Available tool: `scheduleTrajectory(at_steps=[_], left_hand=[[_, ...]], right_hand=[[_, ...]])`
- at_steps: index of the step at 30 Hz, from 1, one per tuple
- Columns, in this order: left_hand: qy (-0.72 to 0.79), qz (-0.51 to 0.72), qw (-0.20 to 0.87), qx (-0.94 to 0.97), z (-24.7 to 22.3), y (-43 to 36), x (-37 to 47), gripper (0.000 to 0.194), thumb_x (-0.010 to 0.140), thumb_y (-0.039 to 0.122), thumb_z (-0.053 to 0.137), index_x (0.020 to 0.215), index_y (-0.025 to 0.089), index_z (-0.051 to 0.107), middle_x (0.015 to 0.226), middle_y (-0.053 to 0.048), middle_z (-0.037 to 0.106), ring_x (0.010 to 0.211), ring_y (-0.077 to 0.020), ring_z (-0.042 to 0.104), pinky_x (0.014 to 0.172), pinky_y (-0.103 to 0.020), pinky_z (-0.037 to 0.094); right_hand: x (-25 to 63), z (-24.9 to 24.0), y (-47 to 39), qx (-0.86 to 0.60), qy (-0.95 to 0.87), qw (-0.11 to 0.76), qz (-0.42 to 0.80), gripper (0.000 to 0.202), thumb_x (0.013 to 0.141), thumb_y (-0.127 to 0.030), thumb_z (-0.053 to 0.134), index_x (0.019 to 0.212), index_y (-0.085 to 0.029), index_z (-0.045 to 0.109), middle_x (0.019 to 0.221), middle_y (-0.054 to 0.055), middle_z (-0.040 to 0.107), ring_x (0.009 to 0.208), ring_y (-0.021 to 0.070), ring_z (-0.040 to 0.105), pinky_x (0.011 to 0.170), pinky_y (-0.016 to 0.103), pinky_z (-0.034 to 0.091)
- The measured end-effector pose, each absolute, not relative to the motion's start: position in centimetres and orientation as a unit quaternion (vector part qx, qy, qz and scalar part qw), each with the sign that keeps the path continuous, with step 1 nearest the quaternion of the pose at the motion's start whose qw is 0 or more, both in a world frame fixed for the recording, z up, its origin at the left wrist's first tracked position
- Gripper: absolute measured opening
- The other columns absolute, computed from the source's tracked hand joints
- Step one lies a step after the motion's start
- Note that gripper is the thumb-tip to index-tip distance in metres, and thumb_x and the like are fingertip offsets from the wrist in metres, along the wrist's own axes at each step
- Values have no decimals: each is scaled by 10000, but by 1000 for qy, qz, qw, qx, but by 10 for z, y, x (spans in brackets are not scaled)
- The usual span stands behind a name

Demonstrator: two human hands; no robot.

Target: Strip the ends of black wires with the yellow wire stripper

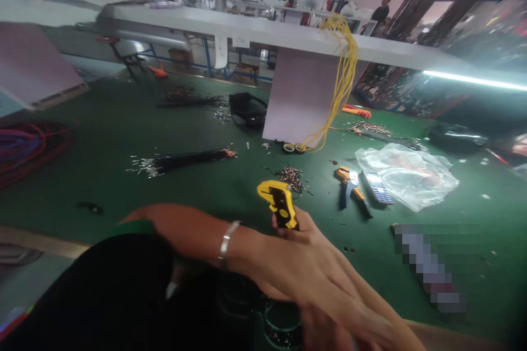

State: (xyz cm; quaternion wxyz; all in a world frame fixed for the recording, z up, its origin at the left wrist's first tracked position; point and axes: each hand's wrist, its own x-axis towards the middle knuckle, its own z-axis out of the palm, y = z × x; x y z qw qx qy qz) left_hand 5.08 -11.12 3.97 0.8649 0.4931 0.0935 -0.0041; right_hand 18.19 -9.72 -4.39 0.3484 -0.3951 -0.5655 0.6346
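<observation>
My right hand (305,226) is closed round a yellow-and-black wire stripper (282,205), its jaws pointing up and left. From the left my left hand (308,271) reaches across my right wrist and forearm, fingers stretched out toward the lower right, with a silver bracelet (225,241) on its wrist. Just beyond the stripper lies a pile of short wire scraps (291,178). A bundle of black wires (189,160) with stripped ends rests to the left of it. Right of my hands are a second wire stripper (353,189) in orange and blue, and a keypad phone (377,186).
Yellow wires (343,77) hang from a white shelf (247,24) to two tape rolls (290,147) on the green table (214,197). A clear plastic bag (411,170) lies at right, coiled red and blue wires (28,145) at left. A person (381,11) stands far behind.
</observation>
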Motion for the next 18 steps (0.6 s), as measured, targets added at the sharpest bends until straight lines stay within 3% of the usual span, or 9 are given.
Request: scheduleTrajectory(at_steps=[1,2,4,6,9,11,15,18], left_hand=[[87,-56,866,490,38,-104,33,389,748,515,671,784,130,714,597,-89,688,504,-227,662,481,-353,551],[161,-29,861,482,35,-95,14,410,783,534,627,795,129,687,599,-78,685,491,-193,648,479,-311,531],[373,179,761,500,24,-74,-26,431,844,523,570,810,104,665,589,-80,679,454,-152,613,472,-275,498],[466,308,696,452,11,-54,-57,381,861,451,589,883,79,666,733,-137,722,600,-182,672,595,-321,537],[400,418,714,394,0,-33,-72,311,903,309,569,1093,72,632,1047,-201,713,890,-229,700,886,-411,515],[333,434,749,374,0,-26,-64,288,912,254,560,1114,57,619,1101,-219,692,956,-241,688,949,-437,485],[316,451,767,330,5,-20,-45,223,873,96,576,1087,46,616,973,-185,724,903,-227,700,970,-447,468],[340,452,761,318,3,-17,-44,210,839,63,601,1046,43,632,875,-155,732,836,-218,704,946,-445,475]], right_hand=[[184,-46,-97,-387,-547,371,643,342,677,-394,742,857,-181,544,683,-7,559,553,118,481,507,251,420],[186,-48,-97,-374,-528,392,654,343,683,-399,747,850,-181,542,642,-16,542,522,115,476,489,256,422],[187,-52,-96,-335,-495,424,681,331,701,-381,755,844,-175,540,603,-27,514,472,109,464,449,266,418],[185,-55,-97,-296,-474,441,702,306,716,-342,762,841,-164,547,611,-28,506,450,102,460,422,266,406],[178,-59,-99,-273,-461,436,723,267,737,-302,762,842,-156,565,618,-30,500,456,99,464,422,265,400],[174,-62,-101,-271,-450,423,739,262,741,-292,764,847,-154,569,617,-32,503,459,99,466,426,267,401],[169,-67,-103,-267,-430,410,759,249,740,-253,766,855,-146,572,634,-27,522,461,93,473,427,261,405],[170,-70,-103,-273,-425,405,762,223,756,-235,753,854,-145,574,634,-27,518,468,89,470,434,258,407]])
